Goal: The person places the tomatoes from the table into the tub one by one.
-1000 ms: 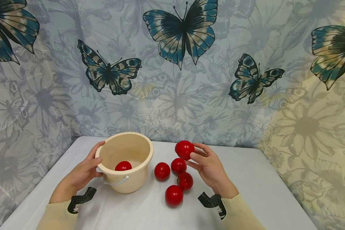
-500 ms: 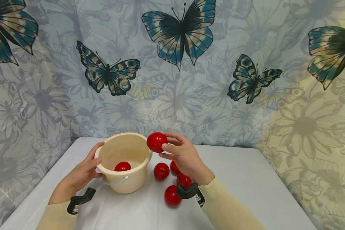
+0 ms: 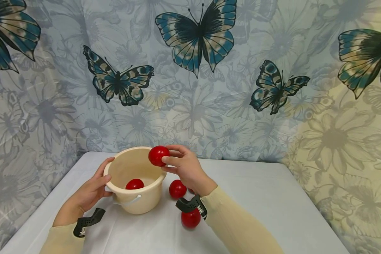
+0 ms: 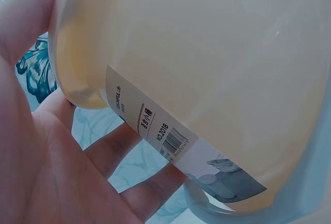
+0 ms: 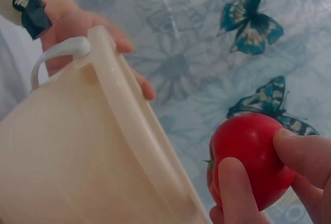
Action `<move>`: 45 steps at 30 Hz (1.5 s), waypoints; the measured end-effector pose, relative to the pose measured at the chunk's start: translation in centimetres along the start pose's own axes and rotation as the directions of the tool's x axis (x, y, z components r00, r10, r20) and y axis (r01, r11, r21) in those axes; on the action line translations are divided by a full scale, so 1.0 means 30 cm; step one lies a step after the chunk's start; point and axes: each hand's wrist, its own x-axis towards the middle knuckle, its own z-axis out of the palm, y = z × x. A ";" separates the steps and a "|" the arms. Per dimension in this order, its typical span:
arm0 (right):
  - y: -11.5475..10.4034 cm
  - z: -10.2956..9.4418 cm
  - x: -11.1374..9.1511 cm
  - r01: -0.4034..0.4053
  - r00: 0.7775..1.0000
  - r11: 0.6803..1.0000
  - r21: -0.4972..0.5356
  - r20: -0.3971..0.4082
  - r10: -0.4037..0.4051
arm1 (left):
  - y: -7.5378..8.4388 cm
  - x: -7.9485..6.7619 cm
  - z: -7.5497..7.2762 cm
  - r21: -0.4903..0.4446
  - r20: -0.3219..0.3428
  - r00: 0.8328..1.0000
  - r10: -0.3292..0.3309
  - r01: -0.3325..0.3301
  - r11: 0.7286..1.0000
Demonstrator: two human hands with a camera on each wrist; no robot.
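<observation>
My left hand (image 3: 90,190) grips the left rim of a cream plastic bucket (image 3: 146,203), thumb over the edge and fingers along the outside. A printed label (image 4: 155,125) shows on the bucket's wall in the left wrist view. Inside the bucket lies one red tomato (image 3: 134,184). My right hand (image 3: 190,169) pinches another tomato (image 5: 251,159) between thumb and fingers, its green stem end facing the bucket in the right wrist view. In the head view this tomato overlaps the bucket's right rim, up over the opening.
Right of the bucket, a tomato (image 3: 177,189) rests on the white-covered table (image 3: 257,204). A nearer tomato (image 3: 191,218) is partly covered by the right wrist strap (image 3: 192,204); others behind are mostly hidden by the hand. A butterfly-print cloth (image 3: 197,106) hangs behind the table.
My right hand has carried its tomato leftward from above the loose tomatoes to the bucket's right rim. My left hand and the bucket have stayed in place.
</observation>
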 end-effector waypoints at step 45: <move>0.061 -0.041 -0.066 0.002 1.000 0.975 0.224 0.023 -0.008 | -0.003 0.004 -0.002 0.003 0.009 1.000 0.014 -0.015 1.000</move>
